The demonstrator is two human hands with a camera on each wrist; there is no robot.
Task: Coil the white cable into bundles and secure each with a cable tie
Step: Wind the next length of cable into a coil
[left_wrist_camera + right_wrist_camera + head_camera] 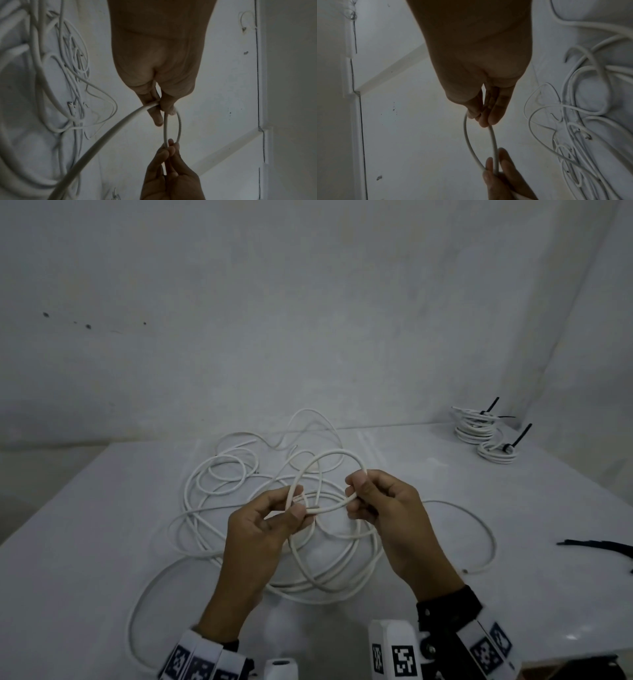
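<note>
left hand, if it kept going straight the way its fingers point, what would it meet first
Probably the right hand. The left hand points rightward across the small loop of white cable both hands pinch, and the right hand's fingertips face it just beyond. Depth is unclear, so it might slip past.

2 bare hands, left hand (263,525) and right hand (394,515). Each wrist wears a white band (202,662) printed with black square markers; a black strap (448,607) with screws circles the right wrist.
</note>
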